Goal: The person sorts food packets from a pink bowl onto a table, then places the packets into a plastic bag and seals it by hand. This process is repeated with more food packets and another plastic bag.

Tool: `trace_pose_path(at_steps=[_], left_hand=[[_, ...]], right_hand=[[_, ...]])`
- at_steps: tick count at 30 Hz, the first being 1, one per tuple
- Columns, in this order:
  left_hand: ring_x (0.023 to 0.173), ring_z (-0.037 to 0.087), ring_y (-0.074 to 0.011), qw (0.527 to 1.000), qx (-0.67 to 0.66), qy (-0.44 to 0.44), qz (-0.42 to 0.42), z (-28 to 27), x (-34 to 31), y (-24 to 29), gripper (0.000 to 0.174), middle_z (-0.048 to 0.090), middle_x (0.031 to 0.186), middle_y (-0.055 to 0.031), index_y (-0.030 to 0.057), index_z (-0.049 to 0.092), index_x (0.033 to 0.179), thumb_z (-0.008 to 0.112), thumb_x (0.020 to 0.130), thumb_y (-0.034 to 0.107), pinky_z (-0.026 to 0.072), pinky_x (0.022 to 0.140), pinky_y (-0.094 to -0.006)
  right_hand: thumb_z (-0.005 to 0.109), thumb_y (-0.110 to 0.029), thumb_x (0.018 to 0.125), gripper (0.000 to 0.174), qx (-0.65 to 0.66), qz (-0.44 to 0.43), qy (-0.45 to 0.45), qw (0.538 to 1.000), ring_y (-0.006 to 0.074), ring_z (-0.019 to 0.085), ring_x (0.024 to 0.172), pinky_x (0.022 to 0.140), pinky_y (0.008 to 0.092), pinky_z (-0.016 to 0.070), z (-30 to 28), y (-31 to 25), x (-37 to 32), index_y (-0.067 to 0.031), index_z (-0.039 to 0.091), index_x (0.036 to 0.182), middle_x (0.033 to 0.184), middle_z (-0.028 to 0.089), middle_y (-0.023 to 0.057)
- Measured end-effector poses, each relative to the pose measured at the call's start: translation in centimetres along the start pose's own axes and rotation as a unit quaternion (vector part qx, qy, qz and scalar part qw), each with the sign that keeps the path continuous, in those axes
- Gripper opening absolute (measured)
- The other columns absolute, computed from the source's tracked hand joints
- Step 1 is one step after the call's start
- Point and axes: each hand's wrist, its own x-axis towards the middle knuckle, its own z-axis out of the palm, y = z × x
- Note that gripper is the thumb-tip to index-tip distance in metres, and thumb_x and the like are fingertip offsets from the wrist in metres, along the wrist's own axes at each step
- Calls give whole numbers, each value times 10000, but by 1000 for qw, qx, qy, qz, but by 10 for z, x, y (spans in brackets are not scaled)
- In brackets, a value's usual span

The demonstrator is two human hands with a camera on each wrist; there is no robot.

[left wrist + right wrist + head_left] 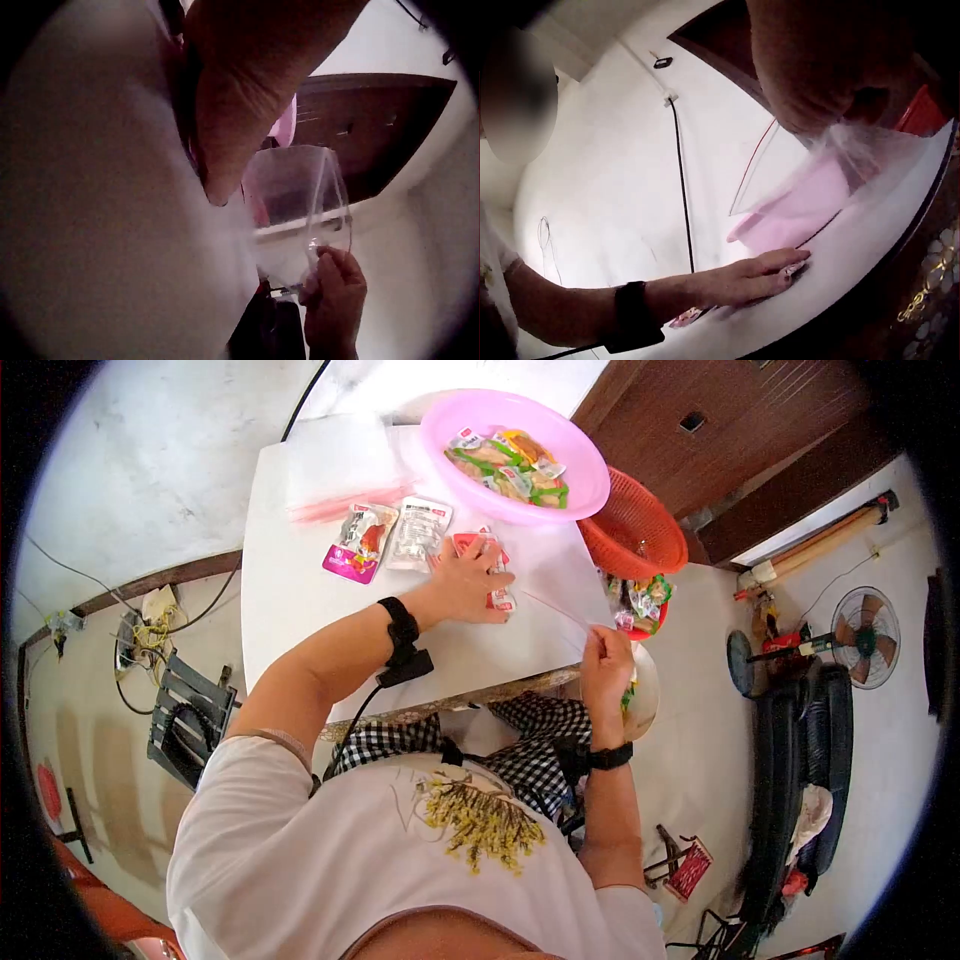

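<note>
My left hand [468,585] lies with fingers spread over a red-and-white food packet [499,600] on the white table [290,620]. Its palm hides much of that packet. To its left are a silver-white packet [420,532] and a purple-and-white packet [360,545] with a food picture. Off the table's right front edge, my right hand [606,672] pinches a clear plastic bag [292,176] between thumb and fingers. Seen from the left wrist, the bag hangs spread out from the right hand; a thin red line [552,606] marks its edge in the head view.
Behind the packets lies a stack of clear bags [340,465] with red edges. A pink basin [590,475] of wrapped food packs stands at the back right. Beside it are a red basket [660,545] and more packs [645,600] lower down. A fan [866,637] stands far right.
</note>
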Motion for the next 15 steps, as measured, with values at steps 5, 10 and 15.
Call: trace_pose_path(at_steps=[5,10,15], left_hand=[[1359,324,-361,998,-7,45,32,6,-13,-27,503,428,1399,-167,222,627,1174,610,749,490,272,961,-651],[1368,324,-366,998,45,8,35,-22,-36,-57,393,440,1400,-164,171,622,1181,609,816,315,255,1012,-682],[1250,468,-310,984,99,-146,-39,-94,-26,-63,304,534,1294,-152,105,631,1110,596,822,192,347,1013,-583]], right_hand=[[631,-21,814,111,27,-32,-42,998,314,598,738,658,379,492,37,9,-1,-24,631,925,818,588,143],[625,-42,801,100,37,-51,-84,994,339,605,760,658,402,497,64,18,6,-48,631,901,834,596,139],[624,-65,792,88,0,-69,-90,994,344,604,744,653,411,501,75,17,3,-54,626,879,821,600,140]])
